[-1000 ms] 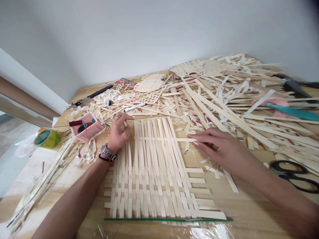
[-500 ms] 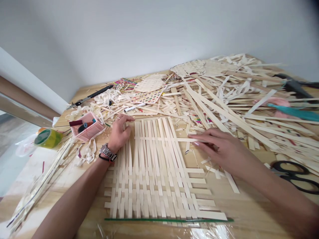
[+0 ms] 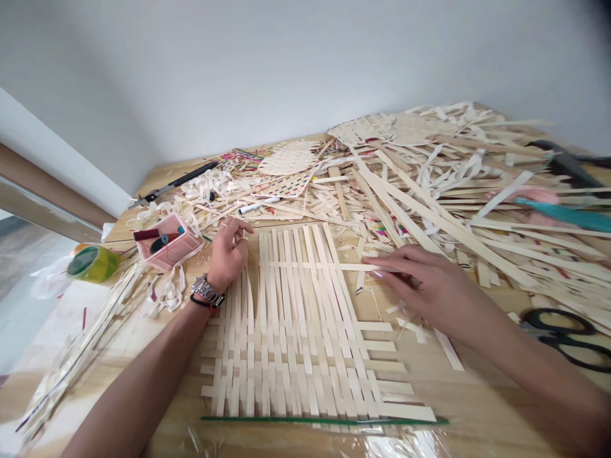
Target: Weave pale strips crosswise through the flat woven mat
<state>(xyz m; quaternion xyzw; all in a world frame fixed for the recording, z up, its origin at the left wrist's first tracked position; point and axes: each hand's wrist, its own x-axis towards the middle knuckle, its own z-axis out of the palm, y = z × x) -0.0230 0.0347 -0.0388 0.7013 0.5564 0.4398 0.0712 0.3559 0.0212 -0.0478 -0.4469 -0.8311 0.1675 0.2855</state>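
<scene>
A partly woven mat (image 3: 296,356) of pale flat strips, bamboo-like in look, lies on the table in front of me. My right hand (image 3: 415,273) pinches the right end of a single crosswise strip (image 3: 353,267). That strip runs left among the upright strips, and its far end shows near the mat's upper left. My left hand (image 3: 229,254), with a watch on the wrist, is curled over the tops of the leftmost upright strips (image 3: 249,296), which bow up towards it. Its fingers partly hide how they grip. A green strip (image 3: 324,420) lies along the mat's near edge.
At left stand a pink basket (image 3: 169,245) with thread spools and a roll of yellow-green tape (image 3: 93,264). Black-handled scissors (image 3: 568,331) lie at right. Behind the mat are heaped loose strips (image 3: 429,191), a marker (image 3: 258,205), a utility knife (image 3: 176,182) and woven pieces (image 3: 289,158).
My left hand has shifted slightly left, its fingertips drawn back a little. The right hand keeps its pinch on the crosswise strip, which has barely moved.
</scene>
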